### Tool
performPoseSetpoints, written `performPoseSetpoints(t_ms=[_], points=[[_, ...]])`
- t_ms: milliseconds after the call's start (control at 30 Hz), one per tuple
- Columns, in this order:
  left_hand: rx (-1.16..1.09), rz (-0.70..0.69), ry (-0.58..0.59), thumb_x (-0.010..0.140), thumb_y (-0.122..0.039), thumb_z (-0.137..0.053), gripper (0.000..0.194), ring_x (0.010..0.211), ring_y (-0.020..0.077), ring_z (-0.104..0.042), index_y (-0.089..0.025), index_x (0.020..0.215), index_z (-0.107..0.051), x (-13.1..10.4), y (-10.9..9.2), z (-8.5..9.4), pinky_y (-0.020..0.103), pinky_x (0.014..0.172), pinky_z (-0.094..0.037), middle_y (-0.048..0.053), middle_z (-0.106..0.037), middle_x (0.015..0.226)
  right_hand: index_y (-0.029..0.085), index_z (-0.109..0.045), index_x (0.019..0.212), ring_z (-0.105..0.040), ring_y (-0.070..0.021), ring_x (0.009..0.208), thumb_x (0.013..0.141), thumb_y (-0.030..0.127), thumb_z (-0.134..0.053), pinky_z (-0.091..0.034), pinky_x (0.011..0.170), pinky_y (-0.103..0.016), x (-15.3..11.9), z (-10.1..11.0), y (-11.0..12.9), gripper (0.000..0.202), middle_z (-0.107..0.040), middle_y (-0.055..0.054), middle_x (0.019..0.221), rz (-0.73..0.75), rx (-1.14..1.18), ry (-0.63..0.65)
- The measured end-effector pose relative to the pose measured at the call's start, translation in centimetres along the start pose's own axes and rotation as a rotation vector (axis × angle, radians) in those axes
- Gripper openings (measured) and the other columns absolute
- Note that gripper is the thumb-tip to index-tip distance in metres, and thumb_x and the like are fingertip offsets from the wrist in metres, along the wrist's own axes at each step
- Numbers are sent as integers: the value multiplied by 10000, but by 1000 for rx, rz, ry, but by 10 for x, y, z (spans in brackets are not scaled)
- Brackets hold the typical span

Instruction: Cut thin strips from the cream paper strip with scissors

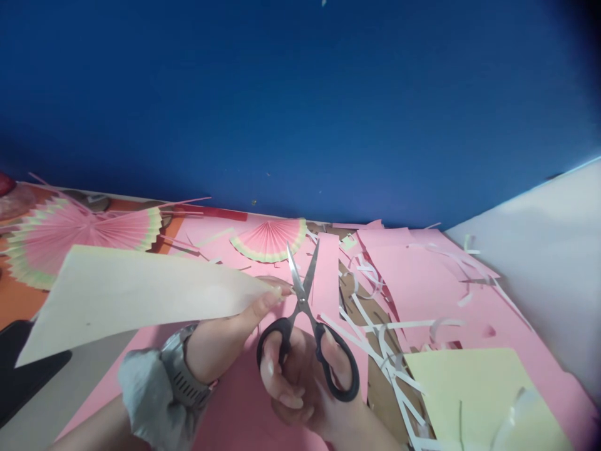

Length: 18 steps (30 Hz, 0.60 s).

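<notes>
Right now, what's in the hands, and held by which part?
Left hand: pale paper, by its narrow end. Right hand: scissors, by the handles, fingers through the loops.

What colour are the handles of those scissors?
The scissors' handles are black, seen best in the head view, around the right hand's fingers.
</notes>
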<state>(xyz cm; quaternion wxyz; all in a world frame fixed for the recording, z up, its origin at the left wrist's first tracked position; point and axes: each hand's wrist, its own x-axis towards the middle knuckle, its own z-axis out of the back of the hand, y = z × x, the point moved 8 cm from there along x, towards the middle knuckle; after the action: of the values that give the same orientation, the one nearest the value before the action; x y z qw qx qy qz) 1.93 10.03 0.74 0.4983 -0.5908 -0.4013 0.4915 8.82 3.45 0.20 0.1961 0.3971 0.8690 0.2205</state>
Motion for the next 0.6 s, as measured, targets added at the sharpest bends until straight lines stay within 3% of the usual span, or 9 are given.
performPoseSetpoints(t_ms=[167,300,400,500,600], points=[[-35,118,-60,746,-434,-611,251,1056,221,-590,-236,867,-704,-3,8,2,348,1042,-367,32,-702,999,131,-521,797,-195,-48,380,695,713,-468,-103,303,-155,0,-3,0,594,-428,29,523,44,-62,-14],[-116,157,-88,762,-438,-593,273,1063,218,-587,-215,882,-693,-2,8,0,338,1012,-399,38,-686,1049,148,-533,766,-217,-57,382,653,744,-484,-123,312,-175,1,1,1,609,-418,28,515,79,-153,-80],[-235,124,-50,778,-444,-571,284,1005,223,-620,-182,830,-665,1,5,-7,340,949,-456,60,-700,997,184,-528,800,-253,-74,380,647,779,-439,-184,318,-191,0,15,11,620,-441,21,521,205,-276,-239],[-381,95,11,800,-435,-542,258,993,230,-628,-185,765,-599,2,2,-12,357,883,-495,50,-711,922,207,-527,846,-257,-86,360,680,777,-394,-218,309,-211,-8,34,29,608,-434,25,521,397,-462,-509],[-311,74,-29,808,-447,-517,265,940,232,-646,-195,756,-578,1,5,-6,370,865,-492,39,-717,866,201,-547,898,-307,-99,375,746,664,-466,-273,328,-225,-19,41,44,494,-419,35,531,543,-567,-705]])
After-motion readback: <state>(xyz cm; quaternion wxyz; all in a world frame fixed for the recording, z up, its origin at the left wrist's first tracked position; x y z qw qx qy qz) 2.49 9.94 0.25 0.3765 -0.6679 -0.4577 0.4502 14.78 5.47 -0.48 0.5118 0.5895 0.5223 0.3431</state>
